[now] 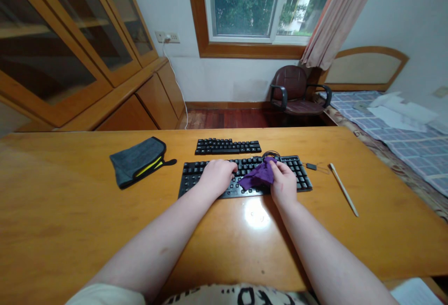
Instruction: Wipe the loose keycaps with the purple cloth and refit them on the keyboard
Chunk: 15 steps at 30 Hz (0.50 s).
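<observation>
A black keyboard (241, 192) lies across the table, and many of its keys in the middle have no caps. My left hand (217, 176) rests over its left half, fingers curled and tips together near the bare switches; what they hold, if anything, is hidden. In my right hand (284, 186) a crumpled purple cloth (258, 175) is pinched, and it hangs over the middle of the keyboard. Behind the keyboard, loose black keycaps (227, 147) stand in rows. A coiled black cable (271, 154) sits at the keyboard's back edge.
To the left lies a folded grey cloth (138, 161) with a yellow inside. Right of the keyboard are a small black wire keycap puller (311, 166) and a thin pale stick (343, 189). Beyond the wooden table (105, 239) stand an armchair (292, 85) and a bed (399, 127).
</observation>
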Each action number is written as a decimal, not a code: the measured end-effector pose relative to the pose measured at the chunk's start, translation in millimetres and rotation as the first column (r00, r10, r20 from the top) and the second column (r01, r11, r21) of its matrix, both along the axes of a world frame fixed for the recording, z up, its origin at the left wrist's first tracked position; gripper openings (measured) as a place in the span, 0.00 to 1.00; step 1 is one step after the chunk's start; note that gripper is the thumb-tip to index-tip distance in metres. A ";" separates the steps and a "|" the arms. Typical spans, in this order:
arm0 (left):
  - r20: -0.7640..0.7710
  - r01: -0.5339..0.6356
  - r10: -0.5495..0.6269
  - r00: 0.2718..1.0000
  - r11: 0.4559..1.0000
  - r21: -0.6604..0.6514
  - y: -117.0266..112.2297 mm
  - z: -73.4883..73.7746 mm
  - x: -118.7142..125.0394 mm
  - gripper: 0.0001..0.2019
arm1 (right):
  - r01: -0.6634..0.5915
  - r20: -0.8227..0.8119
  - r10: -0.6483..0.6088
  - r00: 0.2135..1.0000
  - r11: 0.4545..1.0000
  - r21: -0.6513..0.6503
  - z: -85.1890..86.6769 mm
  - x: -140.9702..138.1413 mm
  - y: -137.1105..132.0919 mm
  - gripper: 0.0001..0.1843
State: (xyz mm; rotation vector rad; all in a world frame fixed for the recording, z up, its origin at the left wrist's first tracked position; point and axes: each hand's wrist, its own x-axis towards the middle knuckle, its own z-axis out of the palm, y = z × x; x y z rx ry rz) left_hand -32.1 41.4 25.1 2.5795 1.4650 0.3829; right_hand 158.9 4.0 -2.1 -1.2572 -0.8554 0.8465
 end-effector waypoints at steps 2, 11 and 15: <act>0.003 -0.002 0.002 1.000 1.000 0.019 0.4 0.1 -0.8 0.07 | -0.003 0.000 0.003 1.000 1.000 -0.008 1.5 -0.4 -0.6 0.14; -0.128 0.017 -0.009 0.992 0.998 0.062 -4.1 2.3 2.2 0.07 | 0.008 0.020 -0.007 1.000 0.999 -0.040 4.7 -2.0 -1.7 0.15; -0.208 0.031 -0.015 0.978 0.997 0.074 -7.2 6.2 4.8 0.08 | -0.013 -0.022 0.013 1.000 1.000 -0.019 -4.1 -0.8 1.2 0.17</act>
